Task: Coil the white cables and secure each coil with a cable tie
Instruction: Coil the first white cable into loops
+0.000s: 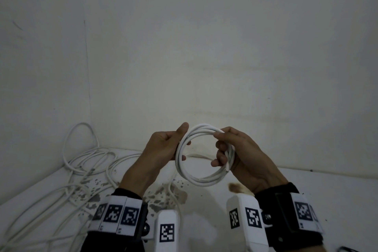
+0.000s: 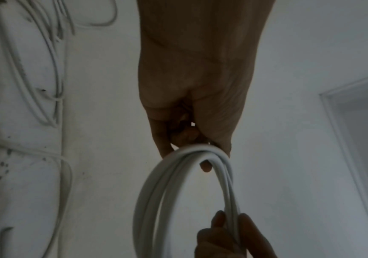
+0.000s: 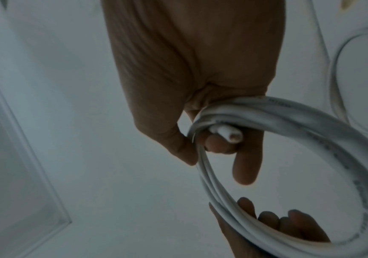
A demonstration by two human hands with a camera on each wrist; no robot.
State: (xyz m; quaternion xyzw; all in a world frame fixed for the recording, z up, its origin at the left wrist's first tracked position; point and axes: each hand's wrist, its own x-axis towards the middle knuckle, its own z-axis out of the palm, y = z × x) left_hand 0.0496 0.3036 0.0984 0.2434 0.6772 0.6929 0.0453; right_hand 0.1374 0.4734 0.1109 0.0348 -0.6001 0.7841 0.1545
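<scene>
Coil (image 1: 201, 154) of white cable hangs upright between both hands, left hand (image 1: 163, 145) gripping its left rim, right hand (image 1: 235, 153) gripping its right rim and the cut end (image 3: 229, 134).

black wristbands (image 1: 286, 217), white tag-marked camera mounts (image 1: 167, 231)

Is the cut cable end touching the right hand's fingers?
Touching. The right wrist view shows the cut cable end lying against a curled finger of the right hand, whose fingers wrap around the white coil.
</scene>
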